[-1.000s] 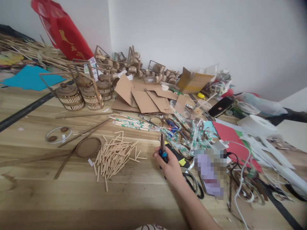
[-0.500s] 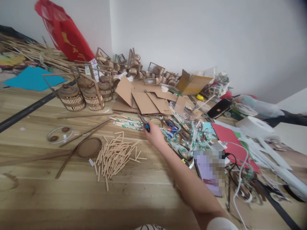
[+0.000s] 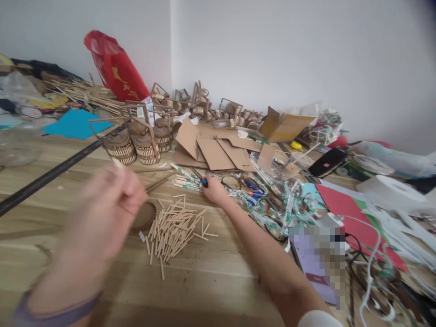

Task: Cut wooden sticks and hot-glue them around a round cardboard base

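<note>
My right hand [image 3: 214, 190] is closed round a tool with a blue-and-black handle [image 3: 205, 182]. Its thin dark tip points up and left, beside white-and-green paper-wrapped chopsticks [image 3: 186, 182]; the exact kind of tool is unclear. On the left, my left hand [image 3: 112, 204] is raised above the table and blurred, its fingers curled in; what they hold, if anything, cannot be made out. Between the hands lies a loose pile of short wooden sticks [image 3: 177, 227]. A round brown disc with a beaded rim [image 3: 145, 215] is partly hidden behind my left hand.
Lidded bamboo baskets with tall handles [image 3: 146, 147] stand behind at left. Flat cardboard pieces [image 3: 214, 154] lie mid-table, before an open carton [image 3: 286, 125]. At right are torn wrappers [image 3: 289, 204], a phone [image 3: 313, 268], a white cable [image 3: 373, 254] and red paper [image 3: 354, 213].
My left hand has come into view from the lower left, over the brown disc. My right hand keeps the tool by the wrapped chopsticks. The view has shifted somewhat.
</note>
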### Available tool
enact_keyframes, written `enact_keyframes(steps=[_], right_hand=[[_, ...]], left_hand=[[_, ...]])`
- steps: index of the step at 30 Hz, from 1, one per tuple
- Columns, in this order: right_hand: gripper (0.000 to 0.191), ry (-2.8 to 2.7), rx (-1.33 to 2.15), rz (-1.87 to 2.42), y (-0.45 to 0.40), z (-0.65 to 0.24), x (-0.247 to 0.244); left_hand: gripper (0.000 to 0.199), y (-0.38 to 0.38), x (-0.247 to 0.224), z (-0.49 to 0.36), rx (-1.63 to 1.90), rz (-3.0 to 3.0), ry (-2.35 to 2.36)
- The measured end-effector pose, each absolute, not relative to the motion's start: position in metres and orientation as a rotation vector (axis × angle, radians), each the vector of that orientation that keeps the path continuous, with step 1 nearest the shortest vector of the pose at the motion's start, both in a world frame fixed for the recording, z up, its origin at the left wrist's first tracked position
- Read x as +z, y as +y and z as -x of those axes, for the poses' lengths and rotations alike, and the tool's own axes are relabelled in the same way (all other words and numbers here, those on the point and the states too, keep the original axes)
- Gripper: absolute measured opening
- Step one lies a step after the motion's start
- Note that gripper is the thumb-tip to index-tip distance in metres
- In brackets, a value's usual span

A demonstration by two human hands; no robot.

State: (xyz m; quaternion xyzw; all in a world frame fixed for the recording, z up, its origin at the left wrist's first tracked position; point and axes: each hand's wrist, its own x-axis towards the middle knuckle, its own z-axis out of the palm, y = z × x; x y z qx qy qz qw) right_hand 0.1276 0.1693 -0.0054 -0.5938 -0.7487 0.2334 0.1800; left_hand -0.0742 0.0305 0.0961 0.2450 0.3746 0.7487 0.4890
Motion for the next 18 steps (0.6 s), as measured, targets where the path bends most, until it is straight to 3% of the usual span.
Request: enact_keyframes(steps=[4, 10, 18], right_hand=[[0.013, -1.988, 0.945, 1.584, 0.121, -0.143, 0.010], [0.012, -1.634, 1.517, 1.347, 0.027, -0.156, 0.004], [0.025, -1.594, 1.312, 1.342, 0.002, -0.156, -0.013]], left_hand=[[0.039, 0.040, 0.040, 0.042, 1.460, -0.495, 0.954], [0.052, 0.046, 0.001, 0.025, 1.349, -0.599, 1.064], [0.055, 0.043, -0.008, 0.019, 1.446, -0.666, 1.201]])
